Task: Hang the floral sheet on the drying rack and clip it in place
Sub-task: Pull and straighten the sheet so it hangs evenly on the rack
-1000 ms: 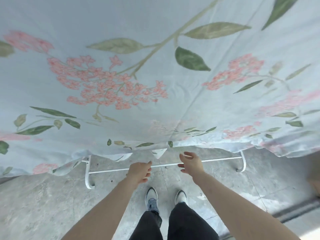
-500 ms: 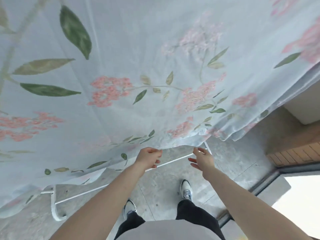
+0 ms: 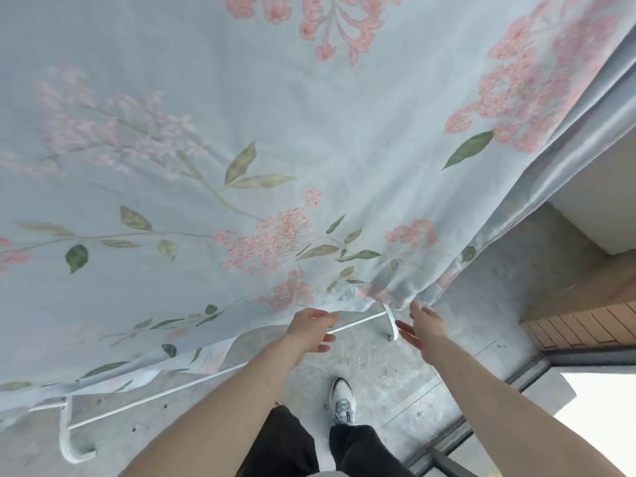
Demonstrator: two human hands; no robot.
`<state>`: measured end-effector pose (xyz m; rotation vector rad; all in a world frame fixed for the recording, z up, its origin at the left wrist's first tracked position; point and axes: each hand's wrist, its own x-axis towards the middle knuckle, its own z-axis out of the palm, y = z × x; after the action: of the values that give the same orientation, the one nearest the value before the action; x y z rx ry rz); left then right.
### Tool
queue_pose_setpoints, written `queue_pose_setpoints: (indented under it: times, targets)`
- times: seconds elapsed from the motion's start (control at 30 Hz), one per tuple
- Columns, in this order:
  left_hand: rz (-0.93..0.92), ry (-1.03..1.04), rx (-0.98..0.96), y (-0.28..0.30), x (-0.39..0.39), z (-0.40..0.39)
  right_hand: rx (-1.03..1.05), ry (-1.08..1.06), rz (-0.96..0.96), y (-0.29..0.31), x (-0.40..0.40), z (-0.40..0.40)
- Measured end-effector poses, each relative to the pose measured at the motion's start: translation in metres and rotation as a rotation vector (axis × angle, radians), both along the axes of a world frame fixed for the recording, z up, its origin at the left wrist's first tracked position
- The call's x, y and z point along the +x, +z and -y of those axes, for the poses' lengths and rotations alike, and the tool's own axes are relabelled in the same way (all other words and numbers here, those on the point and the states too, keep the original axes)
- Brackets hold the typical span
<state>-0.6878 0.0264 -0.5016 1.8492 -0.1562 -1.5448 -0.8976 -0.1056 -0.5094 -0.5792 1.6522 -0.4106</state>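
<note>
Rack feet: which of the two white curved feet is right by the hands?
The far foot, between the left hand and right hand; the other foot sits near the frame's lower-left corner.

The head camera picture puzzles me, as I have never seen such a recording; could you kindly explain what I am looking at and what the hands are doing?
There is no machine here: a person wears a wide-angle camera on the head, looking forward and down, so you see their own arms, dark trousers and a sneaker on the concrete floor. The large pale-blue floral sheet hangs in front, draped over a white drying rack; its lower bar and feet show beneath the hem. The left hand reaches up at the sheet's bottom edge, fingers curled; whether it pinches the hem I cannot tell. The right hand is open, fingers spread, just below the gathered corner of the sheet, holding nothing. No clips are visible.
</note>
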Motion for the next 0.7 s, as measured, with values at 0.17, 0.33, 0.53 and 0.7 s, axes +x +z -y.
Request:
queue_pose_setpoints:
  times: [0.17, 0.33, 0.53, 0.7]
  targets:
    - [-0.007, -0.017, 0.068, -0.017, -0.009, 0.041, 0.078, -0.039, 0.036, -0.022, -0.001, 0.018]
    - [-0.066, 0.020, 0.149, -0.043, -0.019, 0.066, 0.135, -0.119, 0.111, -0.055, 0.004, 0.036]
    - [-0.247, 0.215, 0.140, -0.085, -0.026, 0.089, 0.114, -0.265, 0.285, -0.088, 0.013, 0.057]
    - [-0.314, 0.592, 0.012, -0.115, -0.019, 0.109, 0.133, -0.290, 0.256, -0.117, 0.017, 0.070]
